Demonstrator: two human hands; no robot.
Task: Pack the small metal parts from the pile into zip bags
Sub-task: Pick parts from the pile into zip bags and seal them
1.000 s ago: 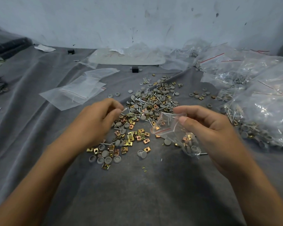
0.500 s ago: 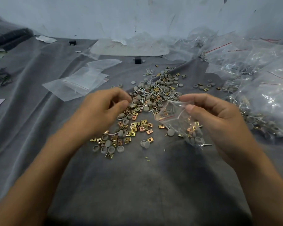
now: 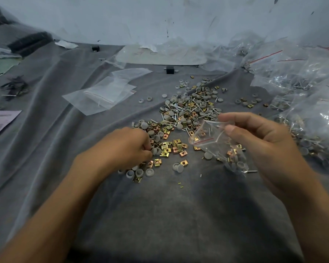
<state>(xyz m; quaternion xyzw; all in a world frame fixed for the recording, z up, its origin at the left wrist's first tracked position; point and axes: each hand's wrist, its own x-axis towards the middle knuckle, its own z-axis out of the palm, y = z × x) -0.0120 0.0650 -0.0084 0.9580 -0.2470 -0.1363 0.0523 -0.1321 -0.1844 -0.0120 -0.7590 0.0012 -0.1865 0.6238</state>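
A pile of small parts (image 3: 186,114) lies on the grey cloth: brass square clips, grey round caps and thin screws. My left hand (image 3: 125,147) is down in the near edge of the pile, fingers curled and pinching a grey cap (image 3: 154,151). My right hand (image 3: 260,141) holds a small clear zip bag (image 3: 217,147) by its open mouth, thumb and fingers pinching the rim. The bag hangs just above the cloth with several clips and caps inside at its bottom.
Flat empty zip bags (image 3: 104,95) lie at the back left. A heap of filled bags (image 3: 311,95) covers the right side. A black block (image 3: 169,70) and more plastic sit near the wall; papers (image 3: 0,120) lie at the far left.
My left hand dropped from above the pile down to its near edge and pinched a cap. The right hand with the bag stayed almost in place; the view tilted.
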